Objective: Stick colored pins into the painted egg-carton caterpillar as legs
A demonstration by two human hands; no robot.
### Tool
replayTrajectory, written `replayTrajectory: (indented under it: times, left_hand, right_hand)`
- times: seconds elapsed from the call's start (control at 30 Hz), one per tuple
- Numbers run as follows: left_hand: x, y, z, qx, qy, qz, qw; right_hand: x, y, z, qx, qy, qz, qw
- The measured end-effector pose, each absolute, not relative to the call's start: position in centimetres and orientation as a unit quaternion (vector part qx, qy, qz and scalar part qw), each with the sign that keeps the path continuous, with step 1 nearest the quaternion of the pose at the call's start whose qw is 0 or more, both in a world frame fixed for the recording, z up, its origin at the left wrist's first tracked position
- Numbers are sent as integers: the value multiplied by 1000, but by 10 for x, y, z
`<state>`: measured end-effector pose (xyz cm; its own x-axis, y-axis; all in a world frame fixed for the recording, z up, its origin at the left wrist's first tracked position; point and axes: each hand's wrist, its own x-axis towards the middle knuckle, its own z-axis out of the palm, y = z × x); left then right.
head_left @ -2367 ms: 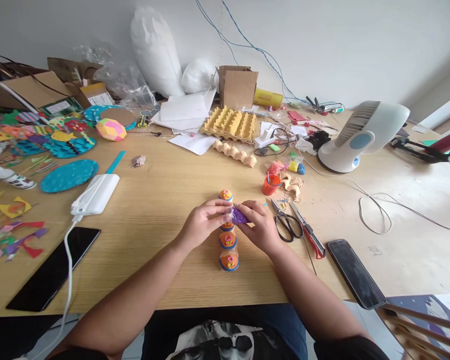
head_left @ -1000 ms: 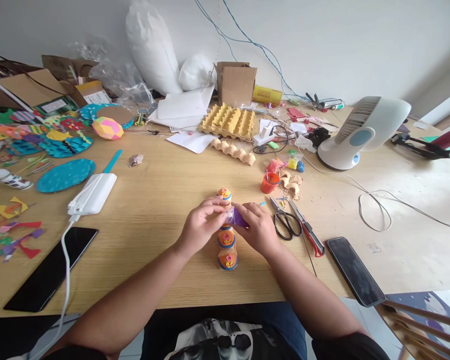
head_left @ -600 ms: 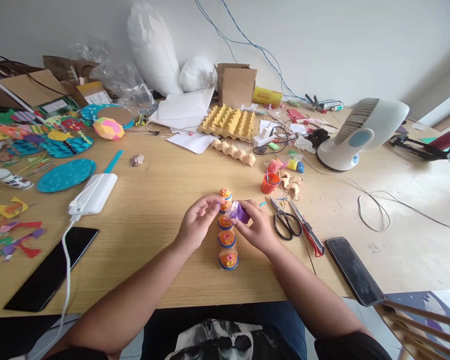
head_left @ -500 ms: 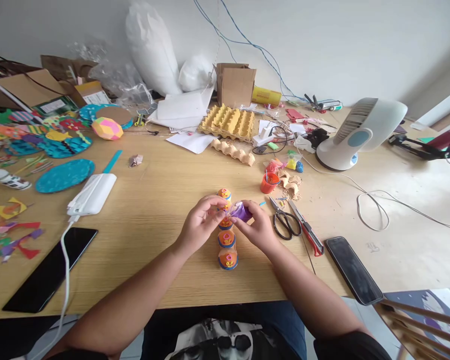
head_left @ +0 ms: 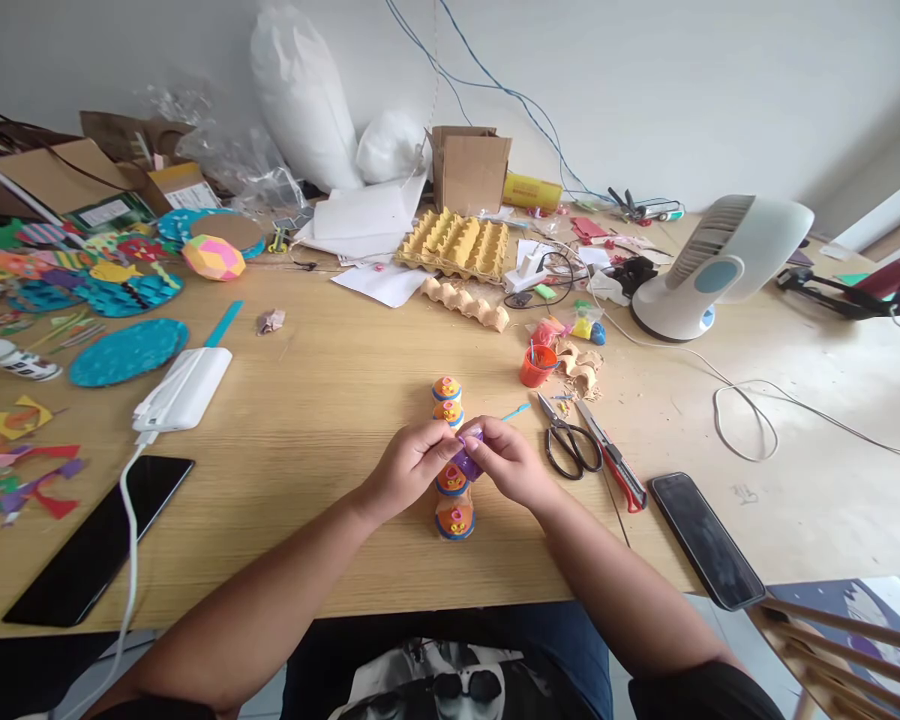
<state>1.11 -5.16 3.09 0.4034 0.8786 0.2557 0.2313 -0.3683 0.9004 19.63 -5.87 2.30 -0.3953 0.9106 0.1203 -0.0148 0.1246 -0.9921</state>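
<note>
Both hands meet over the row of decorated egg-carton cups [head_left: 454, 518], which are orange with blue rims and small pink and yellow pieces. My right hand [head_left: 511, 462] grips a small clear bag of purple clay [head_left: 468, 464]. With closed fingertips, my left hand [head_left: 412, 462] pinches the bag's upper left side. The bag and hands hide the middle of the row. Right of my right hand lie black-handled scissors [head_left: 572, 448] and a red utility knife [head_left: 621, 472]. A thin blue stick [head_left: 516, 411] rests just beyond that hand.
A red cup [head_left: 538, 366] holding thin sticks stands beyond the scissors. A phone [head_left: 706, 540] lies to the right, near a white fan [head_left: 709, 270]. On the left are a white power bank [head_left: 187, 390] and a black tablet [head_left: 101, 540]. Yellow egg trays [head_left: 454, 245] sit farther back.
My hands have come closer together and slightly lower, bringing the purple bag down and left. The upper cups now show more, and the fingers have closed in on the bag.
</note>
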Motion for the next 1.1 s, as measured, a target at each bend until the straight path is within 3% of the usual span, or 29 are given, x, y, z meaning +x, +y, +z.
replayTrajectory:
  times: [0.13, 0.23, 0.3, 0.43, 0.53, 0.77, 1.1]
  left_hand:
    - [11, -53, 28, 702, 371, 397, 460]
    - [12, -51, 25, 664, 377, 427, 483]
    - [13, -50, 23, 637, 393, 453, 484]
    - [14, -46, 22, 621, 410, 478, 468]
    - [13, -46, 22, 620, 411, 488, 456]
    - [12, -46, 23, 610, 401, 494, 472]
    - [10, -45, 20, 598, 408, 475, 501]
  right_hand:
    - [199, -57, 26, -345, -607, 585, 412]
    - [210, -49, 33, -363, -646, 535, 407]
    - [223, -43, 42, -427, -703, 430, 371]
    - [252, -43, 59, -585, -773, 125, 211]
    - [273, -51, 65, -610, -778, 23, 148]
    - [318, -49, 54, -619, -778, 110, 6]
    - [334, -42, 44, -611, -782, 106, 72]
